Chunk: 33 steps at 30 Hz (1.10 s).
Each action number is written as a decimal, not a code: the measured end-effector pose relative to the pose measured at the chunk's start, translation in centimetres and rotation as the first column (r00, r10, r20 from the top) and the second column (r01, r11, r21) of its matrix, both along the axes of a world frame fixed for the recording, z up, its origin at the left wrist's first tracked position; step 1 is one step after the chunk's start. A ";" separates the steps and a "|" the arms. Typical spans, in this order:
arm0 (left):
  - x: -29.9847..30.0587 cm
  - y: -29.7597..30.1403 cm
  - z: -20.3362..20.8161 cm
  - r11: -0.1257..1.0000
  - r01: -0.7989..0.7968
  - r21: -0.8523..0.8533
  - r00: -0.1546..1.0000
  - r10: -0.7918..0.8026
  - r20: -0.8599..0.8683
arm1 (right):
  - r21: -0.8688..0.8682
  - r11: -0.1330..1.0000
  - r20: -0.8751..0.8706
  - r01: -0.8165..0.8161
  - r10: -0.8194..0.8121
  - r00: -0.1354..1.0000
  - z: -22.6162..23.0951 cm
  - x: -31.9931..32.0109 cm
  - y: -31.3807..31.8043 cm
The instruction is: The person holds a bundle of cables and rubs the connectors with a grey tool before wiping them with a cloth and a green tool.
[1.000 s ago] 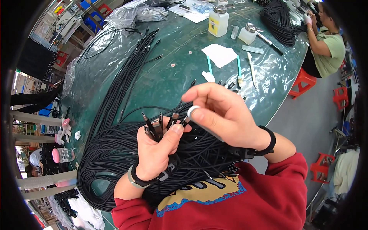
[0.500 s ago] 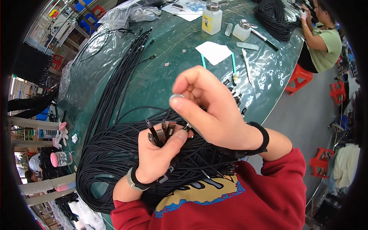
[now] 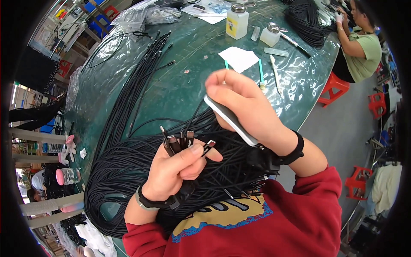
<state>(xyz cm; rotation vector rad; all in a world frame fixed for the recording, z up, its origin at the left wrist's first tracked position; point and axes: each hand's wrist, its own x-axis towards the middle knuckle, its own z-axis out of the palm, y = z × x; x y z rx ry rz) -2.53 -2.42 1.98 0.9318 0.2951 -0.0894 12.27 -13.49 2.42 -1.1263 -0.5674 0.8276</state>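
Note:
My left hand (image 3: 177,169) is closed around several black cables, and their plugs (image 3: 189,138) fan out above the fingers. One cable plug (image 3: 208,147) sticks out to the right between thumb and forefinger. To the right and a little higher, my right hand (image 3: 246,105) is closed on a flat grey piece with a white edge (image 3: 229,120), held slanting under the palm; its exact kind I cannot make out. Both hands are over a big heap of black cables (image 3: 124,171) lying on the green table and against my body.
A straight bundle of cables (image 3: 141,70) runs to the far left. Beyond my hands are white paper (image 3: 239,59), two solvent bottles (image 3: 236,23), tweezers (image 3: 275,73) and a pen-like tool (image 3: 295,45). A co-worker (image 3: 361,47) sits at the far right, by a red stool (image 3: 334,89).
My right hand has turned and shifted up and right, bringing the flat piece's side into view. My left hand has moved slightly down and left, with the plugs more spread.

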 end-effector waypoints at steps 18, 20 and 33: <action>-0.5 -2.1 0.0 0.765 -0.348 0.542 0.937 0.278 0.210 | 0.184 0.981 0.767 -0.066 -0.102 0.634 -0.8 -1.9 -0.9; -0.5 -2.8 0.2 0.703 -0.301 0.644 0.953 0.234 0.191 | 0.189 0.981 0.788 -0.039 -0.127 0.602 -0.8 -1.6 -0.2; -0.5 -2.9 -0.5 0.585 -0.317 0.746 0.946 0.140 0.292 | 0.230 0.967 0.798 0.108 -0.251 0.549 -0.9 -1.4 1.3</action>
